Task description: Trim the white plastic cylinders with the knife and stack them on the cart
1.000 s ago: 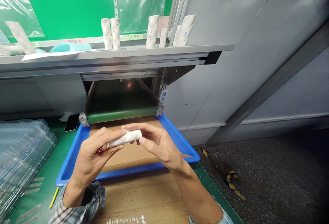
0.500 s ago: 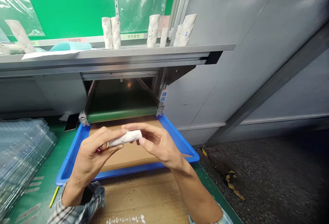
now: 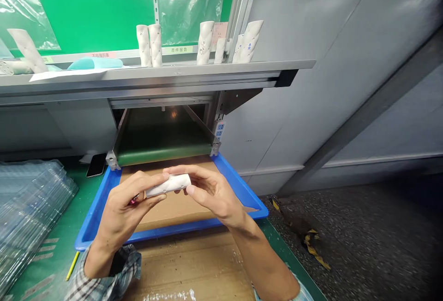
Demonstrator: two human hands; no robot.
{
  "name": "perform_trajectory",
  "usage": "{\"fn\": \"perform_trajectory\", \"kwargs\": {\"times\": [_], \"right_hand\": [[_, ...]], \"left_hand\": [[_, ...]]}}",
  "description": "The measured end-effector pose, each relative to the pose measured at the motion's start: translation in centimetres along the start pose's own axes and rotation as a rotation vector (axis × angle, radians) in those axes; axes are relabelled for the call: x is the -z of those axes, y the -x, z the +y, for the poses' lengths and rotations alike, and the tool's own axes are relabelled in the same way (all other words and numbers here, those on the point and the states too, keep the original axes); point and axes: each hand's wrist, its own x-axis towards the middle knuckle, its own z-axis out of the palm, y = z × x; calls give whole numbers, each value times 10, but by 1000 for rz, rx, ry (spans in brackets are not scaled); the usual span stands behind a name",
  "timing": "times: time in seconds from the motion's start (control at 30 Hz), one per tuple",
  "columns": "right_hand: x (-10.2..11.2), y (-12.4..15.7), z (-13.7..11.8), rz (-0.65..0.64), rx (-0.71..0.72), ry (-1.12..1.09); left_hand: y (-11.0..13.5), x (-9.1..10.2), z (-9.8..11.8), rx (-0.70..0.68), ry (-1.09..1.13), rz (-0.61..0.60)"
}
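A white, softly patterned cylinder (image 3: 170,185), like a small roll, lies nearly level between my two hands. My left hand (image 3: 128,204) pinches its left end between thumb and fingers; a small pink bit shows inside that hand, too hidden to name. The fingers of my right hand (image 3: 212,195) curl around the right end, with the thumb near its lower edge. Both hands hover over a blue tray (image 3: 238,185) lined with brown cardboard (image 3: 194,204).
A green conveyor belt (image 3: 164,149) ends over the tray's far edge. Clear plastic trays (image 3: 31,213) are stacked at left, beside a phone (image 3: 96,165) and a yellow stick (image 3: 72,265). White cylinders (image 3: 155,45) stand on the metal shelf (image 3: 173,76) above.
The white cylinder and both hands keep almost the same pose. Only a very slight shift of the view shows.
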Motion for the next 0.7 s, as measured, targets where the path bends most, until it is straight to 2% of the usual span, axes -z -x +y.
{"fn": "perform_trajectory", "kwargs": {"times": [0.7], "right_hand": [[3, -3, 7, -29, -2, -33]], "left_hand": [[-1, 1, -2, 2, -5, 1]]}}
